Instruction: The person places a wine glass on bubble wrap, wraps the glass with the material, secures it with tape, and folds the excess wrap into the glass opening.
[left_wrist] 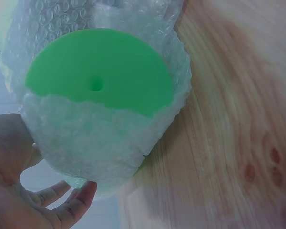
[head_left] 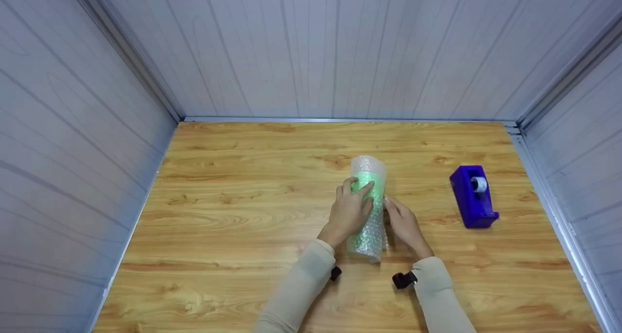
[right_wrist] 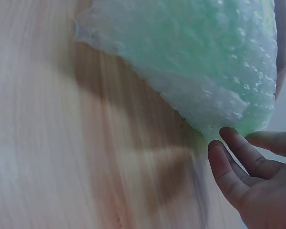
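A green cylinder (left_wrist: 105,67), its round end marked by a small central hole, lies inside a sleeve of clear bubble wrap (head_left: 368,164). The roll points away from the person on the wooden table. My left hand (head_left: 348,211) rests on top of the roll with its fingers spread, pressing on the wrap. At the roll's right side, my right hand (head_left: 404,223) pinches the bubble wrap's edge between thumb and fingertips. The right wrist view shows these fingertips (right_wrist: 226,136) at the lower edge of the wrap. Loose wrap sticks out past the cylinder's near end.
A blue tape dispenser (head_left: 471,197) with a white roll of tape (head_left: 478,184) stands to the right of the hands. The wooden table (head_left: 233,216) is enclosed by pale panel walls (head_left: 311,51) at the back and both sides.
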A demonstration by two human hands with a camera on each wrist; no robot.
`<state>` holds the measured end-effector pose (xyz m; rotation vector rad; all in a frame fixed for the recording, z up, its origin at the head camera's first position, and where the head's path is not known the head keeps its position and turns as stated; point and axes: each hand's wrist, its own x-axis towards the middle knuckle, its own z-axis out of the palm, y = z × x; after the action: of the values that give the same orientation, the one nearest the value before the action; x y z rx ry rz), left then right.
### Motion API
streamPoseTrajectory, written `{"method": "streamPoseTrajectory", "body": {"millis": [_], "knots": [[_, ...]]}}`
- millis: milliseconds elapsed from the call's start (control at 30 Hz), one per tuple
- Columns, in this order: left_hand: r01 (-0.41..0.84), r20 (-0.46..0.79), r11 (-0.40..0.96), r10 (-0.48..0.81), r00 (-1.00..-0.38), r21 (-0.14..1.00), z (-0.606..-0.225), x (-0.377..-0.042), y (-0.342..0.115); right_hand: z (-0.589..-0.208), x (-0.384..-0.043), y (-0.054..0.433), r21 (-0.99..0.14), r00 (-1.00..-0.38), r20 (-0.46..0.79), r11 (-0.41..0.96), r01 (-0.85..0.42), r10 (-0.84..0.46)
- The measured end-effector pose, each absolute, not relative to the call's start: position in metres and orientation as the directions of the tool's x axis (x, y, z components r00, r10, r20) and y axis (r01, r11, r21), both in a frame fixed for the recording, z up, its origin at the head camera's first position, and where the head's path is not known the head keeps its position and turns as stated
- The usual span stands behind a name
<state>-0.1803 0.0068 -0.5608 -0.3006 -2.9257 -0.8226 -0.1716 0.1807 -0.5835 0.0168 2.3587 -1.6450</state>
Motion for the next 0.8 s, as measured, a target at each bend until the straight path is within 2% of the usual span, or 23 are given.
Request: {"method": "streamPoseTrajectory", "body": {"millis": [200,433,567,800], "knots": [[0.203,0.139,0.759,0.148,-0.979,0.619,-0.564,-0.18,0.002,-0.582,-0.168,0.178,-0.948,-0.972,-0.19,0.285,0.144,-0.14],[0.187,0.139,0.628,0.126,-0.982,0.755,-0.572,-0.177,-0.003,-0.576,-0.162,0.179,-0.937,-0.98,-0.148,0.336,0.097,-0.13],[0.13,0.093,0.535,0.095,-0.991,0.835,-0.576,-0.174,-0.004,-0.575,-0.158,0.179,-0.937,-0.986,-0.115,0.343,0.068,-0.117],[0.048,0.026,0.371,0.063,-0.998,0.927,-0.586,-0.172,-0.008,-0.572,-0.152,0.177,-0.925,-0.993,0.023,0.376,-0.064,-0.114]]}}
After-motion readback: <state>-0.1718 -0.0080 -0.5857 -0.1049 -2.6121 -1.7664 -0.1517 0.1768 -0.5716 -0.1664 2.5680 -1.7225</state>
